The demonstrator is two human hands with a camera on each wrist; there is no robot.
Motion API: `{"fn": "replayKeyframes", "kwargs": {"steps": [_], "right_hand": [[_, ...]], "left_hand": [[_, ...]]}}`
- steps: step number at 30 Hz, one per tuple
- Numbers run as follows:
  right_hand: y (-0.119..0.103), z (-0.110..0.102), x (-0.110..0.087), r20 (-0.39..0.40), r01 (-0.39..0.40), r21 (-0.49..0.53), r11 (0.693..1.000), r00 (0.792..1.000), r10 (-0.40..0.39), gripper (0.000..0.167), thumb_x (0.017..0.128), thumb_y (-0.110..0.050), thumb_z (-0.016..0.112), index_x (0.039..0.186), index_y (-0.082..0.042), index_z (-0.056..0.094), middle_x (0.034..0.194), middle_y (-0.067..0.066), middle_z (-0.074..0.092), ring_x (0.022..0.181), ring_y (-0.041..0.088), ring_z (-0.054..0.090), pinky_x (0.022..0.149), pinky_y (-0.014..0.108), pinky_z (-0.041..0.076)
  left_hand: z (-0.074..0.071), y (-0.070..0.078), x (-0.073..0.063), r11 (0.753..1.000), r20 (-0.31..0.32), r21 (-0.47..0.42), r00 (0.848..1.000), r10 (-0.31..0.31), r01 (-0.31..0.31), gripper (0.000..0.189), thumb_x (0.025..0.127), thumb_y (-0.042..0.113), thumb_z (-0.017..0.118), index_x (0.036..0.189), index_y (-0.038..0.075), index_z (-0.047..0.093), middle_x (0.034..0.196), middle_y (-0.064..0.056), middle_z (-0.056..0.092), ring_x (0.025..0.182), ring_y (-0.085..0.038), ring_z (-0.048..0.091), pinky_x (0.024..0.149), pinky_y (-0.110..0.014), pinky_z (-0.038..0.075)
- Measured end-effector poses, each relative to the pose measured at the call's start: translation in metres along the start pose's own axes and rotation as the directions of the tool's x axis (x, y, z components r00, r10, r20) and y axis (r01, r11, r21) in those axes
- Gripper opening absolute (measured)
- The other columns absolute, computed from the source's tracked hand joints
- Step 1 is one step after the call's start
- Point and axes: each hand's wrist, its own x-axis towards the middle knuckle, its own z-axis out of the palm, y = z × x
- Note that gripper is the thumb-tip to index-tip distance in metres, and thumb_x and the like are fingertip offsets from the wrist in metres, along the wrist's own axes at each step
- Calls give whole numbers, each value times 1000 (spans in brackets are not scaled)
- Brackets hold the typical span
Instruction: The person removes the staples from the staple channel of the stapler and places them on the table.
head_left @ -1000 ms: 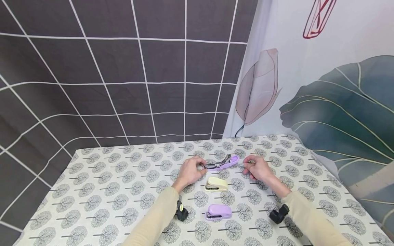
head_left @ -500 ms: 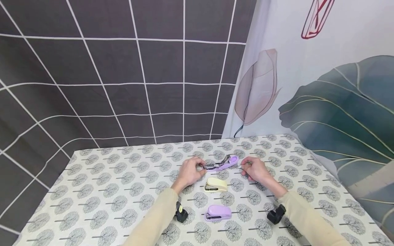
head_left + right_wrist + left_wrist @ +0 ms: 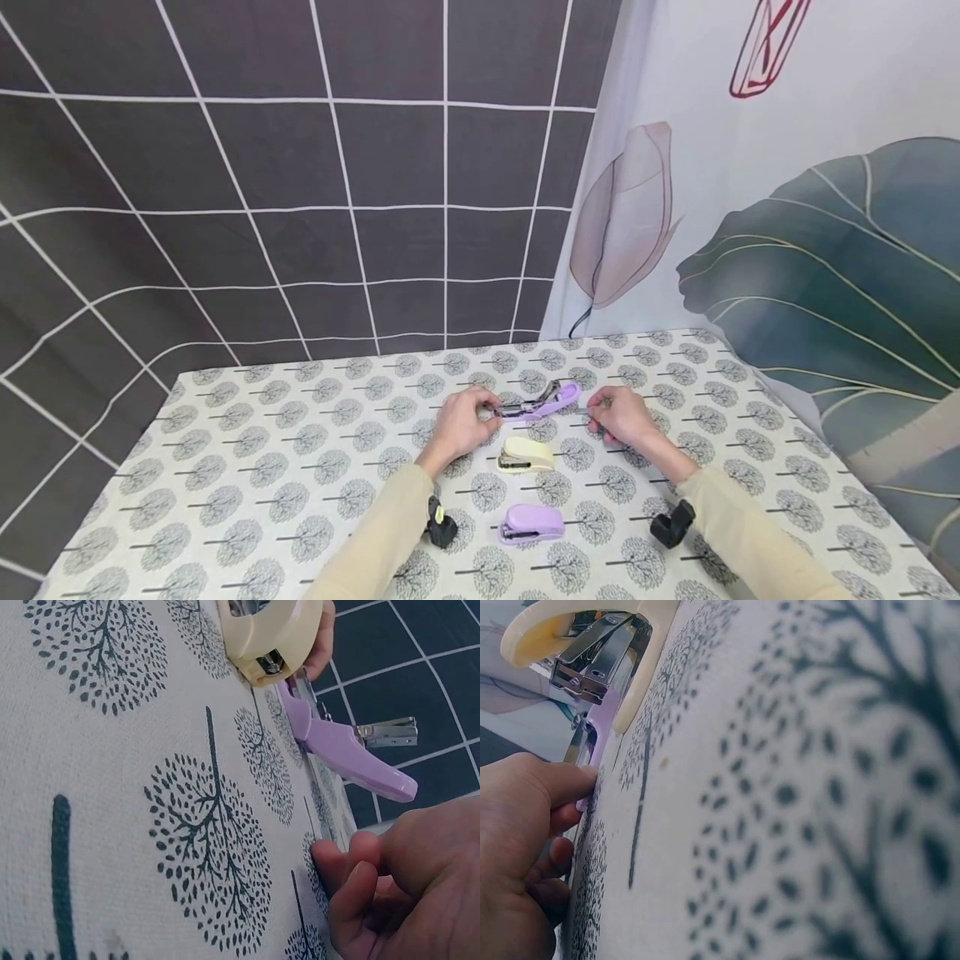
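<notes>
A purple stapler [image 3: 557,402] lies unfolded at the far side of the table, its metal magazine [image 3: 390,733] raised away from the purple cover. My left hand [image 3: 461,423] pinches its left end between thumb and fingers, as the left wrist view also shows. Just right of the cover end is my right hand [image 3: 626,417], apart from the stapler. Its fingers are curled with the tips close together, and anything small between them is too hidden to make out. Nearer to me stands a cream stapler [image 3: 527,455], folded together. A second purple stapler [image 3: 531,524], also folded, sits closest.
A white cloth [image 3: 300,492] printed with grey trees covers the table. Behind it hangs a dark curtain [image 3: 397,242] with a white grid. At the right is a pale curtain [image 3: 697,75] with leaf designs. Black wrist cameras [image 3: 441,525] are strapped to both wrists.
My right hand has shifted slightly left toward the unfolded stapler, then stayed there. A faint pale sliver near its fingertips earlier is not discernible now. The left hand keeps its pinch.
</notes>
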Motion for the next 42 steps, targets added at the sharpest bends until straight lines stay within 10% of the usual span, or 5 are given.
{"fn": "replayKeyframes", "kwargs": {"steps": [19,27,42], "right_hand": [[-3,-11,-29,-16,24,111,993,1000,-22,27,97,-8,58,119,8,57,75,10,66,48,14,53,43,26,45],[-20,-1,-47,50,135,117,984,989,-141,23,94,-3,62,113,10,61,75,12,66,52,19,56,43,22,42],[-47,31,-59,157,501,-90,861,861,-484,32,84,0,73,114,5,64,111,17,64,91,27,62,78,37,55]], "left_hand": [[0,-4,-3,999,-13,-48,1000,16,-17,24,82,17,82,104,13,74,96,4,68,70,-7,52,64,-26,45],[-7,-9,-10,967,28,-251,999,44,-36,26,84,3,77,110,5,72,96,-1,65,75,-9,54,68,-25,49],[-20,13,-56,950,107,-305,988,110,-73,41,75,-3,76,114,1,64,102,-7,63,78,-14,58,74,-29,50]]}}
